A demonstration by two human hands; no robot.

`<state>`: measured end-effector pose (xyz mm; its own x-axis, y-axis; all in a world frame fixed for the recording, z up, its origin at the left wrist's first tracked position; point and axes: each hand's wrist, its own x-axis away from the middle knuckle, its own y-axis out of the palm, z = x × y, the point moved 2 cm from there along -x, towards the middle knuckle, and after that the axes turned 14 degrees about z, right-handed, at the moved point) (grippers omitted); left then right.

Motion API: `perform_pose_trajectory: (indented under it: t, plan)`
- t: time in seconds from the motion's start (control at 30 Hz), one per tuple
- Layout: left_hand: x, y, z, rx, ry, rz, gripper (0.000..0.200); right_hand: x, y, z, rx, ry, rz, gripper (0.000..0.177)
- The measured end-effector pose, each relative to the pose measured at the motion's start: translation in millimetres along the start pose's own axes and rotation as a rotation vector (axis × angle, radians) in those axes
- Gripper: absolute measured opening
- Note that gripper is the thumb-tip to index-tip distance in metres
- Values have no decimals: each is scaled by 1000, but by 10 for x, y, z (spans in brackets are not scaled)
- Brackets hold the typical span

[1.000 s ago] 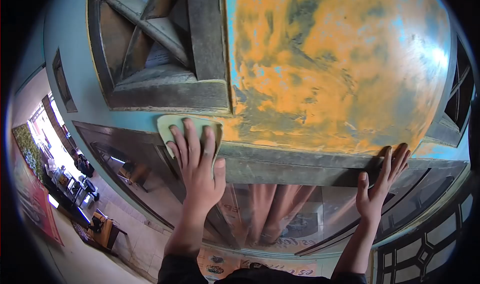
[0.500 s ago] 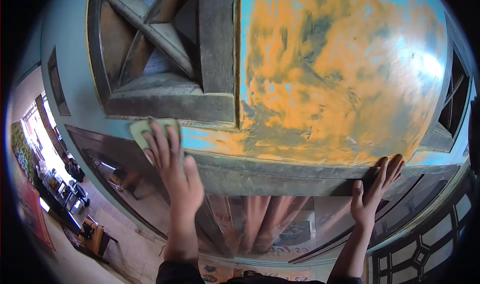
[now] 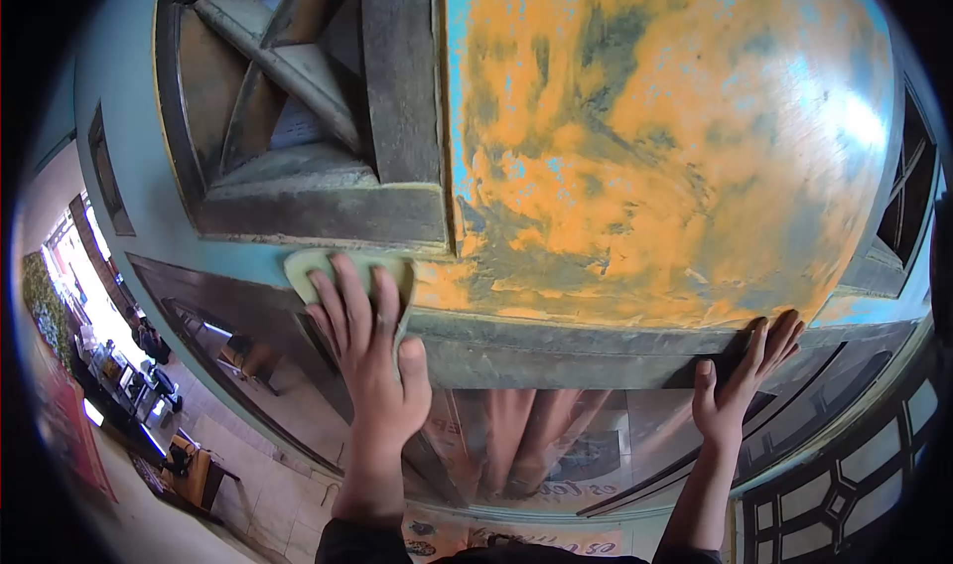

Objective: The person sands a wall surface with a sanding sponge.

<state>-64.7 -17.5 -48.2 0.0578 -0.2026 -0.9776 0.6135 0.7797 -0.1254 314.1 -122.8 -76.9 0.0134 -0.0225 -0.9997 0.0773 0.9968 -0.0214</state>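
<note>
My left hand (image 3: 372, 351) presses a pale green sanding pad (image 3: 303, 266) flat against the blue wall, just under the dark grey window frame (image 3: 328, 207). Its fingers are spread over the pad. My right hand (image 3: 740, 380) rests with fingers up on the dark ledge (image 3: 576, 351) at the lower right, holding nothing. Above the ledge the wall (image 3: 655, 147) is patchy orange over blue.
A glass door or window (image 3: 516, 445) with curtains behind it lies below the ledge. Another dark frame (image 3: 908, 197) is at the far right, and a grille (image 3: 834, 504) at the lower right. A street with people (image 3: 149, 351) shows far left.
My left hand slid the pad left along the wall, then back right a little. My right hand has stayed on the ledge.
</note>
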Motion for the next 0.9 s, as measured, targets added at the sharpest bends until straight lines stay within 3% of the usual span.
perform_pose_trajectory:
  t: [0.23, 0.57, 0.9]
  plan:
    - [86, 65, 111, -12, 34, -34, 61, -56, -38, -57, 28, -15, 22, 81]
    - [107, 58, 116, -39, 99, -68, 65, -699, 140, -637, -49, -165, 135, 55]
    - [21, 72, 191, -39, 129, -64, 67, -587, 216, -649, -43, -150, 187, 49]
